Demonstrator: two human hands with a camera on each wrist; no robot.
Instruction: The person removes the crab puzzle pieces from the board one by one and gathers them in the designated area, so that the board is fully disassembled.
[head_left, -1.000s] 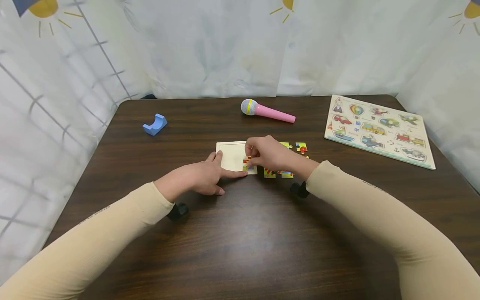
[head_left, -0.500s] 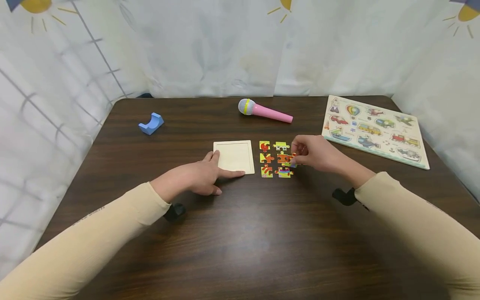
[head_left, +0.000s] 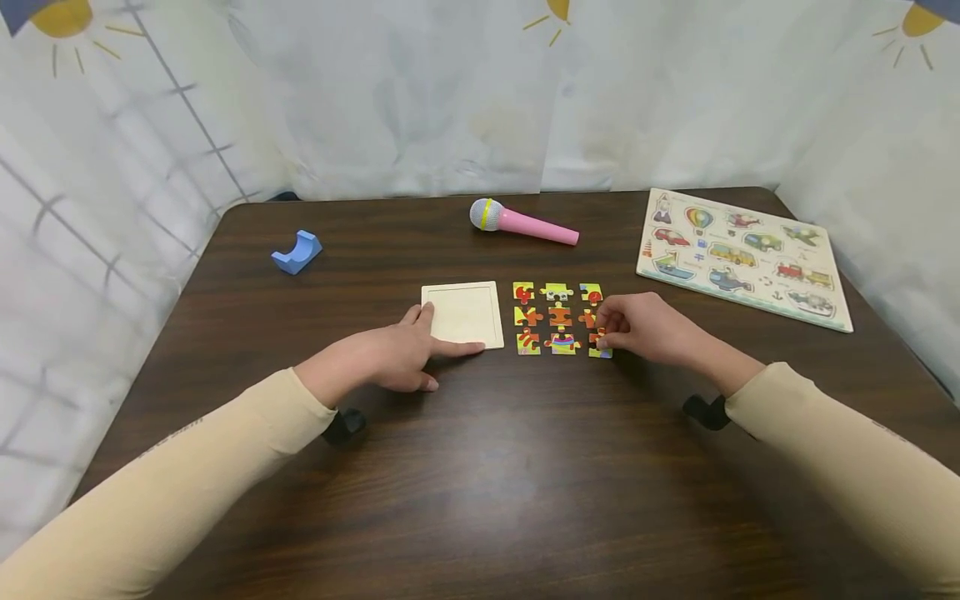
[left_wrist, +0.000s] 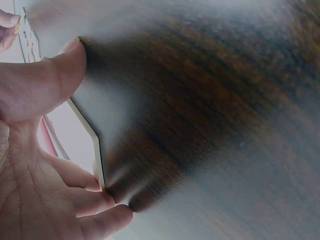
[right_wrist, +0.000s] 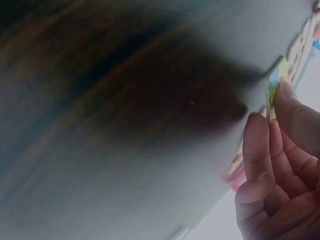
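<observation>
A pale square puzzle tray (head_left: 465, 312) lies on the table, its recess bare. My left hand (head_left: 393, 354) rests at its left and front edges, fingers spread, one along the front rim. In the left wrist view the fingertips of the left hand (left_wrist: 45, 200) touch the tray's edge. Right of the tray, several bright jigsaw pieces (head_left: 560, 317) lie apart in three rows. My right hand (head_left: 652, 329) pinches a jigsaw piece (head_left: 600, 352) at the lower right of the group. The right wrist view shows this piece between thumb and fingers, standing tilted.
Behind the tray lies a pink toy microphone (head_left: 536, 227). A blue arched block (head_left: 297, 252) sits at the back left. A vehicle picture board (head_left: 750, 258) lies at the back right of the dark wooden table (head_left: 480, 467), with white curtains beyond.
My right hand has moved right from over the tray, carrying the jigsaw piece to the lower right of the other pieces. The left hand has stayed at the tray.
</observation>
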